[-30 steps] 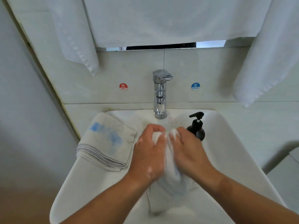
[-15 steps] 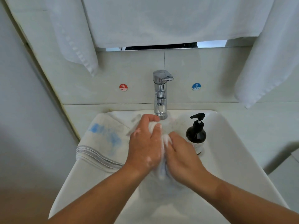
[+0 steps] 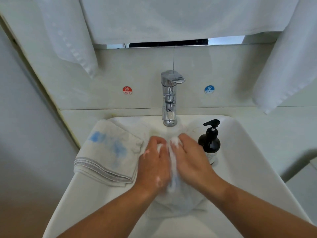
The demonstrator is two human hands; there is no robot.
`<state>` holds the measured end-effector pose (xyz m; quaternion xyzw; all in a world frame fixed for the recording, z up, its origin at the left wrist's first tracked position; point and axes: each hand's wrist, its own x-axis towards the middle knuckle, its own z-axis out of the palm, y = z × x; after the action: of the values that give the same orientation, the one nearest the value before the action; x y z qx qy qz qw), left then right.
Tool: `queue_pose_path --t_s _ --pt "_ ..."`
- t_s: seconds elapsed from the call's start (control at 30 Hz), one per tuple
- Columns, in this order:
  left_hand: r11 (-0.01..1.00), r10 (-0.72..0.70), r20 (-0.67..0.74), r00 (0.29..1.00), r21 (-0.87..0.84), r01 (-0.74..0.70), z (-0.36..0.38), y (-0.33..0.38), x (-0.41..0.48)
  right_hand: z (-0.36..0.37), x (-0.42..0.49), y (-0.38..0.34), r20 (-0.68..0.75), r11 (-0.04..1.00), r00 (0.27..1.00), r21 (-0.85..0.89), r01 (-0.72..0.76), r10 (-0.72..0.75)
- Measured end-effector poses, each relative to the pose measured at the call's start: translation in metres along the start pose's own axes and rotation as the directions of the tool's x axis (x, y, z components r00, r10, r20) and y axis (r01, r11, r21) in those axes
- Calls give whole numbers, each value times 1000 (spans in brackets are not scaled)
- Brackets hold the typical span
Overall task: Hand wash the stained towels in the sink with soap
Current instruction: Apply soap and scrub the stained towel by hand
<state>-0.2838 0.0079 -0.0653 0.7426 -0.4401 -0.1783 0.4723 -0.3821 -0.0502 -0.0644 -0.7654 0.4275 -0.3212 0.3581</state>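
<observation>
Directly in front of the chrome single-lever tap, over the white ceramic sink, the left hand and right hand each grip a bunched, foam-covered wet white towel with curled fingers; its loose end hangs into the basin. Left of the tap, a folded off-white towel with blue stains lies on the rim; right of the tap, a dark pump soap bottle stands upright, just beside the right hand.
</observation>
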Motion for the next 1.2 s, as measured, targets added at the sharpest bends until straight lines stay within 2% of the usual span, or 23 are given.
queue_pose_path --t_s 0.07,0.13,0.2,0.27,0.3,0.4,0.5,0.57,0.63,0.7,0.73,0.8,0.9,0.93,1.0,1.07,1.13,1.2 --pt "1000 -15 111 994 7 15 5 -6 -4 -3 14 3 -72 998 996 49 -50 54" --pt "999 -17 121 992 -26 20 6 -9 1 -2 18 12 -57 993 991 31 -117 118" --pt "995 -8 50 999 -97 13 4 -10 8 1 10 20 64 990 989 -55 -131 134" --pt "990 -34 -26 999 -134 30 1 -10 15 6 -5 21 201 989 975 -131 -72 98" --pt "992 -52 -42 998 -116 47 0 -11 16 8 -9 20 217 990 974 -136 -38 67" --pt "996 -87 55 995 6 86 2 -14 11 9 0 12 55 996 998 -89 14 -9" --pt "999 -43 172 984 -22 47 6 -17 7 2 18 15 -71 997 994 -5 -79 79" --pt "994 -13 134 991 -106 27 5 -15 10 0 16 21 -9 989 989 -39 -146 145" --pt "987 -14 38 999 -158 20 3 -14 17 3 0 24 142 982 980 -149 -119 140" --pt "989 -74 -10 997 -128 72 3 -15 19 8 -15 18 226 985 969 -158 -67 102" --pt "991 -101 1 995 -91 100 2 -16 17 9 -17 13 209 990 975 -135 -40 68" --pt "996 -82 83 993 -10 83 4 -19 10 7 -7 9 77 995 997 -101 -19 27" --pt "999 25 155 988 -49 -17 7 -15 1 -1 17 15 -66 994 992 -11 -112 111" --pt "995 40 136 990 -96 -27 7 -12 1 -1 19 20 -53 990 989 -9 -142 141" --pt "986 37 60 998 -166 -26 8 -8 6 0 9 26 52 985 989 -113 -130 137" --pt "991 -16 -8 1000 -135 15 7 -10 12 4 -8 24 166 980 981 -190 -67 99" --pt "994 -86 27 996 -61 87 7 -17 14 6 -14 15 154 989 988 -150 6 17" --pt "994 -88 142 986 -49 96 9 -22 10 4 -7 9 44 993 998 -111 38 -34"
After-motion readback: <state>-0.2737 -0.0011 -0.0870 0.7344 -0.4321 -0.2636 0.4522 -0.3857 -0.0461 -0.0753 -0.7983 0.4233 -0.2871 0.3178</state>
